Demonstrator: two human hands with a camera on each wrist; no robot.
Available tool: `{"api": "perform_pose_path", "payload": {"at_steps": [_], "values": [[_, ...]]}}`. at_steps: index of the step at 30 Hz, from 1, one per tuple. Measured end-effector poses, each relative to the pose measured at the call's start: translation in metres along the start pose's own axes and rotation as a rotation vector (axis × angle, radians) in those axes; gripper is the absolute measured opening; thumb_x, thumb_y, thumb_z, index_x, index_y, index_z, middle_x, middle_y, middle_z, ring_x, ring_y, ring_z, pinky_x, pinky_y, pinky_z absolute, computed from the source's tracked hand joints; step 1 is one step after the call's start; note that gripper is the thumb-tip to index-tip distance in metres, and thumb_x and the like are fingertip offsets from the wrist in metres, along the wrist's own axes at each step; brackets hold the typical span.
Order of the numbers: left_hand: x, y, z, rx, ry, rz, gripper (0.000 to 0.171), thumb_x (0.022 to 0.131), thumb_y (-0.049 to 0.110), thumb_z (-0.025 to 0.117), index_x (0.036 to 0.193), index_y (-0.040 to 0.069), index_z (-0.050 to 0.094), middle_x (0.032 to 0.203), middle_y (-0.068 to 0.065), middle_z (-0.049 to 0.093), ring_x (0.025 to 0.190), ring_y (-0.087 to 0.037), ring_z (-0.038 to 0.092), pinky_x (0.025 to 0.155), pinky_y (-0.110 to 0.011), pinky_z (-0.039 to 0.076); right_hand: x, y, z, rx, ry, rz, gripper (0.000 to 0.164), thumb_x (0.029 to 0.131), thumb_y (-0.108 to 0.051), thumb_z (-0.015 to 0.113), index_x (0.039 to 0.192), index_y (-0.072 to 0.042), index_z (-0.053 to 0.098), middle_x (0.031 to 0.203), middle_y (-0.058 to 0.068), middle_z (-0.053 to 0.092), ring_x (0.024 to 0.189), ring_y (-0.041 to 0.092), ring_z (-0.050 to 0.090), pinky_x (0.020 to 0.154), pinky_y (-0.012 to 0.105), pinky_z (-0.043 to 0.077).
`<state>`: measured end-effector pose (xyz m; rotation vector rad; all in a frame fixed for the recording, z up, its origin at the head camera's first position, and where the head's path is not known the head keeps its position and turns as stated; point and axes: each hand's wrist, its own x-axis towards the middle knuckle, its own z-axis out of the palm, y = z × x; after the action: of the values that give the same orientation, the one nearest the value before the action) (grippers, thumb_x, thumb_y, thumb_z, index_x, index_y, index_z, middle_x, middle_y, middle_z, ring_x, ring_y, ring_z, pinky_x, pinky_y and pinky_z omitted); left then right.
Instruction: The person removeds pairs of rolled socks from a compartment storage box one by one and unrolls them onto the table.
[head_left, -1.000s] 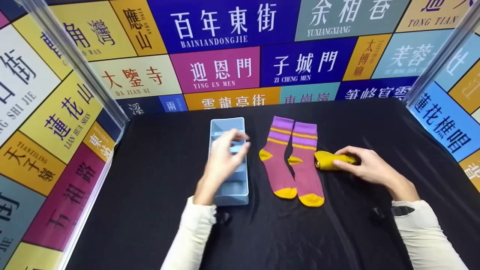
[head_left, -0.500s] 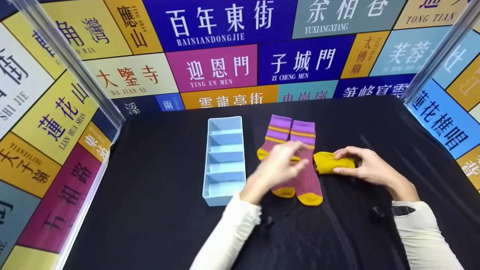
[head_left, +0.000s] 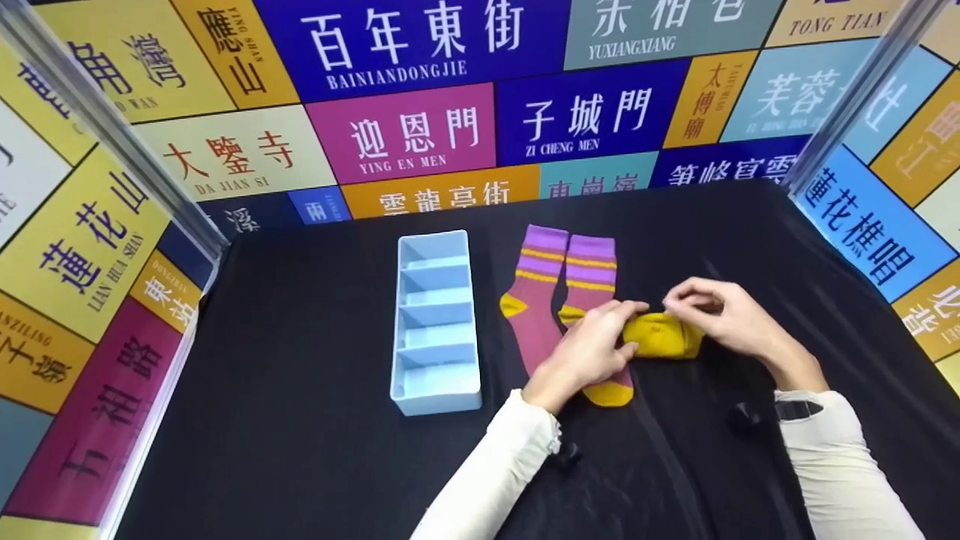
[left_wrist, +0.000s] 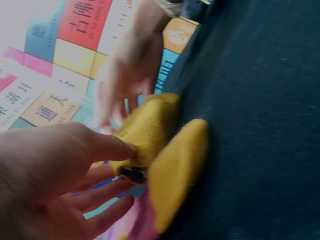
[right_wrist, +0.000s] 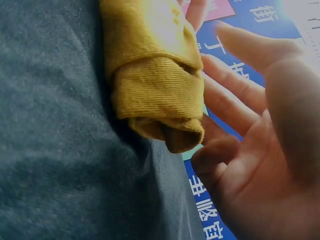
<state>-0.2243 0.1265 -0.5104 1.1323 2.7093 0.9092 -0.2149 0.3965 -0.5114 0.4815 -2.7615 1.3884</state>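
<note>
A rolled-up yellow sock bundle (head_left: 656, 336) lies on the black cloth, just right of a flat pair of socks (head_left: 536, 330) in mauve with purple cuffs, yellow stripes, heels and toes. My left hand (head_left: 589, 349) reaches over the right flat sock and holds the roll's left end, thumb (left_wrist: 122, 147) on one side and fingers on the other. By the roll's other end is my right hand (head_left: 724, 315). Seen from the right wrist, its fingers (right_wrist: 235, 90) are loosely bent against the folded ribbed end, and its thumb (right_wrist: 255, 47) stands apart from the bundle.
Left of the socks stands a long light-blue box (head_left: 436, 394) with several compartments. Black cloth (head_left: 300, 360) covers the table. Printed sign panels (head_left: 420, 127) rise behind and on both sides, with clear corner posts (head_left: 161, 150).
My left hand has moved right from above the blue box, across the flat socks, to the yellow roll. My right hand has loosened its grip on the roll, which has turned slightly.
</note>
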Motion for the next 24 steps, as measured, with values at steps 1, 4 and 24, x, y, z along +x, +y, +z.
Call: {"api": "perform_pose_path", "payload": {"at_steps": [1, 4, 24], "values": [[-0.001, 0.000, 0.000, 0.010, 0.003, -0.006, 0.056, 0.102, 0.025, 0.076, 0.155, 0.021, 0.058, 0.139, 0.003, 0.067, 0.117, -0.009, 0.066, 0.105, -0.017, 0.053, 0.001, -0.001, 0.000, 0.004, 0.005, 0.002, 0.017, 0.108, -0.020, 0.067, 0.114, -0.008, 0.077, 0.100, 0.007, 0.083, 0.089, 0.008, 0.077, 0.072, 0.017, 0.055], [-0.003, 0.000, 0.001, 0.026, 0.015, -0.013, 0.051, 0.101, 0.025, 0.078, 0.150, 0.022, 0.065, 0.130, 0.004, 0.064, 0.111, -0.007, 0.063, 0.097, -0.012, 0.053, 0.004, -0.001, -0.002, 0.012, -0.008, 0.012, 0.019, 0.109, -0.020, 0.067, 0.113, -0.007, 0.079, 0.098, 0.008, 0.084, 0.084, 0.008, 0.077, 0.067, 0.019, 0.055], [-0.006, 0.011, 0.010, 0.157, -0.096, 0.168, 0.044, 0.087, 0.053, 0.088, 0.127, 0.035, 0.080, 0.124, 0.012, 0.068, 0.115, -0.011, 0.051, 0.097, -0.025, 0.045, -0.004, 0.005, -0.010, -0.070, -0.258, -0.013, 0.029, 0.097, -0.025, 0.083, 0.126, -0.022, 0.076, 0.120, -0.001, 0.080, 0.106, 0.012, 0.073, 0.093, 0.015, 0.054]]}}
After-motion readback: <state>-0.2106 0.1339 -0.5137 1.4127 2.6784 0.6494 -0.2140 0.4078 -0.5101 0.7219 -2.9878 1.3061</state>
